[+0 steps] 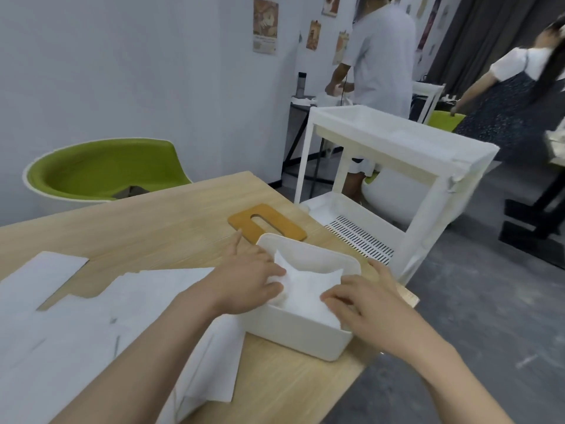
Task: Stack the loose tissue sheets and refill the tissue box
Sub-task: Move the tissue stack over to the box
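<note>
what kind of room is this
Probably a shared workroom or studio, not a home: posters pinned on a plain wall, a white utility cart beside the wooden table, and other people busy at tables behind.

Lighting even, soft, moderately bright; source not visible, apparently overhead. Shadows faint: a thin dark edge under the box (293,328) on the surface (159,228) and under the sheets (91,325). No glare. White tissue (305,286) in the box near overexposed, folds barely legible. Overall image soft. Both hands (244,280) (360,304) slightly smeared. 2 people (379,56) (513,96) in the background blurred. Strong wide-angle distortion: cart (397,148) and wall (122,71) lean and bow towards the edges.
</note>
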Demonstrator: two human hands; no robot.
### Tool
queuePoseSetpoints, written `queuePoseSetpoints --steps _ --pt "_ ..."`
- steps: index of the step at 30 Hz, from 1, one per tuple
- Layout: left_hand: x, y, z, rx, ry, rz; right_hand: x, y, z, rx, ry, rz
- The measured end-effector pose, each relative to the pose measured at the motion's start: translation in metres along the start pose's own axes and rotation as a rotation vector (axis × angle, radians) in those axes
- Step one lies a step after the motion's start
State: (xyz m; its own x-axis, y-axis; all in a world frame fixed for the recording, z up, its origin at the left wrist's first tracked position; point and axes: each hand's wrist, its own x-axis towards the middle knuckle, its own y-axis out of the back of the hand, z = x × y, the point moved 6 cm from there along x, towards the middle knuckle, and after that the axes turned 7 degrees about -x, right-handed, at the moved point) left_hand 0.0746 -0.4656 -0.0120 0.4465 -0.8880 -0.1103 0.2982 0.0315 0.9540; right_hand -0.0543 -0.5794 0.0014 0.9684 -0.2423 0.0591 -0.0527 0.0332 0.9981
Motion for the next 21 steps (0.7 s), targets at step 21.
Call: queuePoseSetpoints --steps 21 --pt "0.014 -0.016 0.001 0.266 0.047 -0.228 0.023 -0.018 -0.001 -0.235 0.129 -0.199"
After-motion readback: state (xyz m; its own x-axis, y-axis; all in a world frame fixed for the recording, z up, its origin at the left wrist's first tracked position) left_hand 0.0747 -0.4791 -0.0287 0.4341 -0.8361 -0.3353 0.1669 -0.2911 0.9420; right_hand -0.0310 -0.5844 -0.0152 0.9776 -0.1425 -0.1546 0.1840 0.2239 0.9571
